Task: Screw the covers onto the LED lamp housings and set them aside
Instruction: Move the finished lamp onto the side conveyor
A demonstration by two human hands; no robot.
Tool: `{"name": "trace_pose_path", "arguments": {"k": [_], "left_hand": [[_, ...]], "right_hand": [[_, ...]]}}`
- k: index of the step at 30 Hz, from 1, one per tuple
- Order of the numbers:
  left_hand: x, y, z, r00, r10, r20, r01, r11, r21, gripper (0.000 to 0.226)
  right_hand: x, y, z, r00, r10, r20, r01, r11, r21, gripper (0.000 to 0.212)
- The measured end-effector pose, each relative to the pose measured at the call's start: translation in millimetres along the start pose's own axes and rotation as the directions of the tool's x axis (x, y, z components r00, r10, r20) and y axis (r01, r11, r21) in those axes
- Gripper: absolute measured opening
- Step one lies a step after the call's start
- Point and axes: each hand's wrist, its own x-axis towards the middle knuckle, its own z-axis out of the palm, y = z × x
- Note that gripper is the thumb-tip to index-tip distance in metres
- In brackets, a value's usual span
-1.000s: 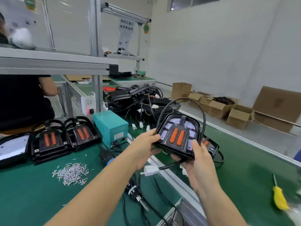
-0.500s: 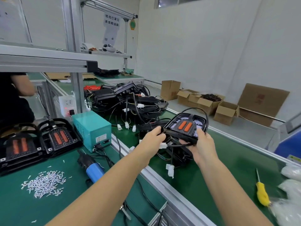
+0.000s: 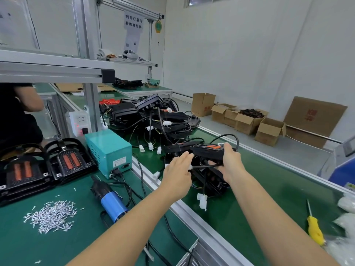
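Observation:
My right hand grips a black LED lamp housing with orange strips on top, held flat over a stack of finished lamps on the green conveyor belt. Its black cable loops over my fingers. My left hand hovers just left of the housing with fingers straight, holding nothing. Two more housings with orange strips lie on the bench at the left. A pile of small silver screws lies near the front left. A blue electric screwdriver lies beside it.
A teal power box stands behind the screwdriver. A tangled heap of black lamps and cables fills the belt farther back. A yellow-handled screwdriver and white bags lie at right. Cardboard boxes stand on the floor. Another person stands at left.
Both hands carried the housing away and down onto the stack on the belt. My left hand has let go of it and opened.

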Motion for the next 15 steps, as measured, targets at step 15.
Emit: {"name": "trace_pose_path", "arguments": {"k": [15], "left_hand": [[2,-5,15,0.998,0.03,0.06,-0.033,0.999,0.042,0.062]], "right_hand": [[-11,20,-29,0.835,-0.414,0.363,0.408,0.023,-0.913,0.062]]}}
